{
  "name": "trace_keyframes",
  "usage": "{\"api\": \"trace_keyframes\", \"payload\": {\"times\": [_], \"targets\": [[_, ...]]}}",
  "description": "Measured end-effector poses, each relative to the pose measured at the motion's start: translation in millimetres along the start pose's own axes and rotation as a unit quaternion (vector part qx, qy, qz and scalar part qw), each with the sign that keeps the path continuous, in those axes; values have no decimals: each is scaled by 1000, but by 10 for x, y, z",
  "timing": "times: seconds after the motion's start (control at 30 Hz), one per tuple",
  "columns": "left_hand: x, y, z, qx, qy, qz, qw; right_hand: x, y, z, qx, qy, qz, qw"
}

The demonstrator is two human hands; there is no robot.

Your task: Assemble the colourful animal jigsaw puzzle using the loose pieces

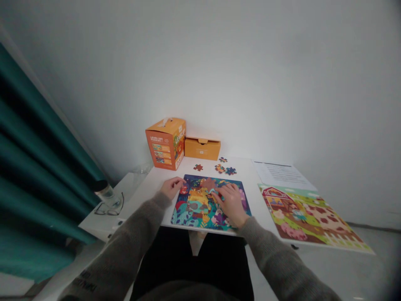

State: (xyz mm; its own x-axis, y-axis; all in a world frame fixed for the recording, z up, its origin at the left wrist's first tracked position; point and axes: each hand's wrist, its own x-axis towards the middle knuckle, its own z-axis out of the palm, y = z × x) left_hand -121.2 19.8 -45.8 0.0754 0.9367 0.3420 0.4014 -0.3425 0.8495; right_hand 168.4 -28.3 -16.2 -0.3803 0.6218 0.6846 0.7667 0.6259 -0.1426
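Observation:
A colourful jigsaw puzzle (192,209) with animals and plants lies on the white table in front of me. At its upper left edge is my left hand (171,187), fingers curled together with the tips against the border; whether they hold anything is hidden. My right hand (231,201) rests over the right half of the puzzle, fingers stretched out and thumb apart, tips touching the picture near a brown patch (208,182). Beyond the puzzle lie a loose brown puzzle piece (198,167), an orange puzzle piece (219,168) and a dark blue puzzle piece (231,171).
An orange puzzle box (166,144) and a lower orange carton (202,149) stand by the wall. On the right lie a farm puzzle (308,217) and a printed sheet (283,173). Glasses (108,210) and a dark-lidded bottle (106,194) are at left, near a green curtain (37,184).

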Motion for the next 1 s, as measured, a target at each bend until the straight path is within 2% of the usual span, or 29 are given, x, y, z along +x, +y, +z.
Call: {"api": "trace_keyframes", "payload": {"times": [0.27, 0.4, 0.53, 0.7, 0.83, 1.0], "targets": [[32, 482, 323, -146, -113, 35, 982, 66, -112, 10, 9, 9, -10, 1000], [159, 592, 382, -173, -142, 25, 974, 184, -153, -2, 4, 4, -15, 1000], [280, 589, 284, -158, -153, 12, 975, 292, -180, -54, -11, -37, -23, 999], [268, 470, 157, -133, -207, 29, 969, 330, -125, -113, 24, -67, -16, 997], [200, 386, 169, -140, -232, 36, 962, 309, -86, -62, 40, -127, -63, 989], [150, 379, 195, -125, -253, 49, 958, 267, -124, 19, 20, -140, -82, 986]]}}
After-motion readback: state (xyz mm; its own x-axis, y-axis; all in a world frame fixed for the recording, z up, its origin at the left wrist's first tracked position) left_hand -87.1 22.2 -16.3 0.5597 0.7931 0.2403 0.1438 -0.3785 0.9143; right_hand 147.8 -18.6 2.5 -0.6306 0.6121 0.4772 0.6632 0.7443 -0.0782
